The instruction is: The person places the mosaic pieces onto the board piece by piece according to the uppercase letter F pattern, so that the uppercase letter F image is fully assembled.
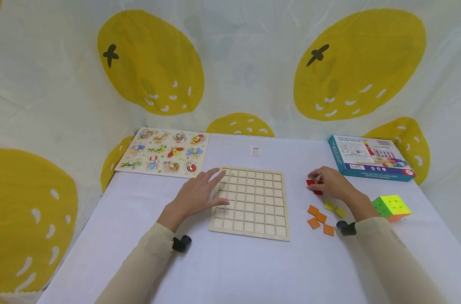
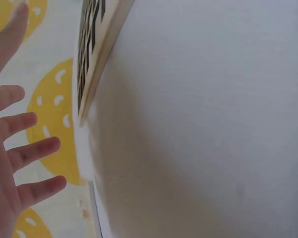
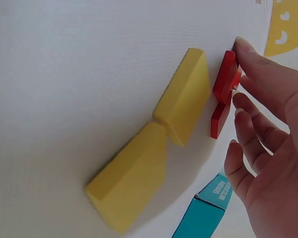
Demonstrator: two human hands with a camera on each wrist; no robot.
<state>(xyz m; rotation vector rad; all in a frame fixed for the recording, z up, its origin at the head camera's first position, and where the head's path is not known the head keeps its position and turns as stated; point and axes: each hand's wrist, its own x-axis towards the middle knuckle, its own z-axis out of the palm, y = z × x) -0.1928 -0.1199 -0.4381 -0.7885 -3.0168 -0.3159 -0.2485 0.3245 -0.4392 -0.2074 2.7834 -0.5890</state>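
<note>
Curled around a small cluster of flat red square tiles (image 3: 223, 77), the right hand (image 1: 334, 183) had its thumb at the edge of one of them (whether that tile was truly pinched, I could not tell). Those red tiles lay on the white cloth-covered table (image 1: 260, 270), to the right of a pale wooden square board (image 1: 249, 236) with a grid of shallow compartments. Nearer the person than the red ones were two yellow square tiles (image 3: 126, 181), their corners close, and four orange square tiles (image 1: 328, 229), loosely grouped. Fingers spread wide and holding nothing, the left hand (image 1: 194, 194) was at the left side of the gridded board, thumb and index finger over its edge; contact with the wood could not be made out. Beyond that hand lay a cream rectangular puzzle board with colourful insect pictures (image 1: 163, 152). Farther back on the right was a teal-and-white cardboard box (image 1: 371, 174), and a plastic puzzle cube with green and yellow faces (image 1: 391, 207) sat just beside the right sleeve (image 1: 386, 240).
</note>
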